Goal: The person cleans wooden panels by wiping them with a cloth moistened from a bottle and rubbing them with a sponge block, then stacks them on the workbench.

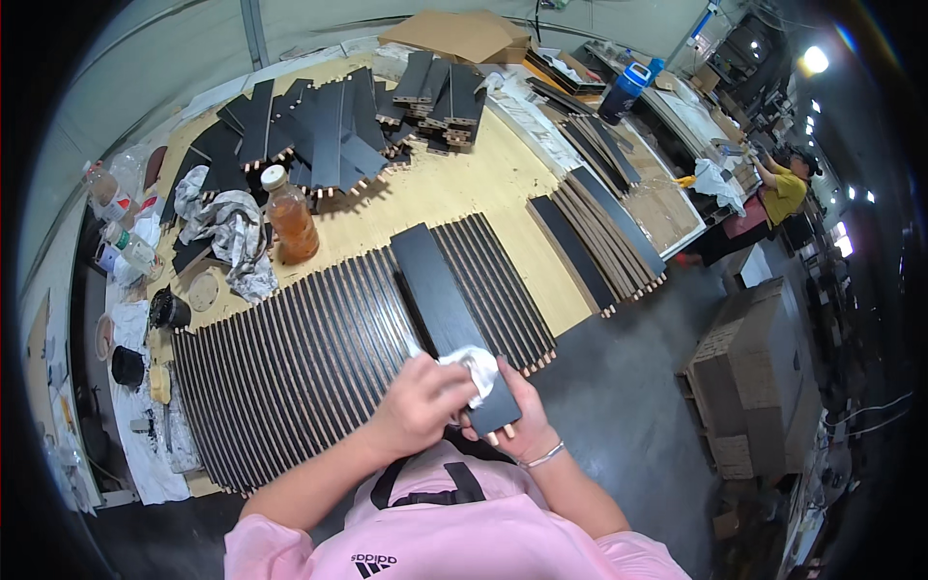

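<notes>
A long dark board (440,295) with pale wooden dowels at its near end lies over a row of boards and juts out toward me. My right hand (525,418) grips its near end, fingers beneath and thumb at the side edge. My left hand (421,401) is closed on a crumpled white cloth (474,367) pressed against the board's upper face. Under and beside the board, many narrow dark boards (300,362) stand on edge, packed side by side, with dowels showing at their near ends.
Loose dark boards (329,135) pile up at the back of the table. A bottle of amber liquid (290,217) stands beside a stained rag (232,232). Another board stack (594,242) lies right. Small black pots (128,366) sit left. A cardboard box (754,377) and a person (778,198) are farther right.
</notes>
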`<state>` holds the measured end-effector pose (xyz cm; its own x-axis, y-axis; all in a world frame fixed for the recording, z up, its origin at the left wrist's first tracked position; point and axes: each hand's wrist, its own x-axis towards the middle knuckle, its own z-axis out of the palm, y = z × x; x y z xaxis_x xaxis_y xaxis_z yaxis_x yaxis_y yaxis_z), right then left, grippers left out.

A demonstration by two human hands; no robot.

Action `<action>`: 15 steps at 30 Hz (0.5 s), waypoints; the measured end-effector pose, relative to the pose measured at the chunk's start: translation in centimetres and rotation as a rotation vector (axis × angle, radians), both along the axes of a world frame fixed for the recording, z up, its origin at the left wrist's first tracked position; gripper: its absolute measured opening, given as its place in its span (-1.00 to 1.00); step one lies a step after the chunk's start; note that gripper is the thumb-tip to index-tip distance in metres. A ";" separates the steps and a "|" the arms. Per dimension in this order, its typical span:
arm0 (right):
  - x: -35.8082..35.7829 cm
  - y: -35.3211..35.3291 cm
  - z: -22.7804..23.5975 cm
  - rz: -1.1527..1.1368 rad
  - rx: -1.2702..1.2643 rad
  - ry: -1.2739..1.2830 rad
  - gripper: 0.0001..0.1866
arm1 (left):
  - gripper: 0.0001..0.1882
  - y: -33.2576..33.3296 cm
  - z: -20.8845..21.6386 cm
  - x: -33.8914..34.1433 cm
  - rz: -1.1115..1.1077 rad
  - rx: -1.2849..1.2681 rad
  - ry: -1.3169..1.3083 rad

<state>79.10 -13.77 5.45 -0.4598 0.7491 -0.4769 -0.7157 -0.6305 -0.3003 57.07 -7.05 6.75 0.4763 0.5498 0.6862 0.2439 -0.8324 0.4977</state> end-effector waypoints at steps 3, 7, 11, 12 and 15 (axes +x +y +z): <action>0.3 -0.7 1.3 0.116 -0.013 -0.063 -0.22 | -0.71 2.9 -1.3 -2.5 0.112 -0.057 -0.085; 2.4 -1.8 1.7 0.202 0.000 -0.022 -0.29 | -0.74 9.5 -2.8 -9.9 0.383 -0.340 0.154; 5.8 -2.0 0.6 0.212 0.175 -0.364 -0.34 | -0.54 8.5 0.7 -13.1 0.760 -0.071 0.504; 6.5 -1.5 1.0 0.226 0.178 -0.357 -0.34 | -0.53 7.7 2.5 -12.9 0.605 -0.061 0.349; 6.5 0.4 4.9 0.481 0.394 -0.617 -0.39 | -0.57 4.7 7.5 -12.8 0.244 -0.040 0.249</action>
<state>85.62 -13.38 10.35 -0.5137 0.7029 -0.4920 -0.0366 -0.5908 -0.8060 44.30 -2.33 14.28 0.4776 0.6923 0.5410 0.5514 -0.7156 0.4288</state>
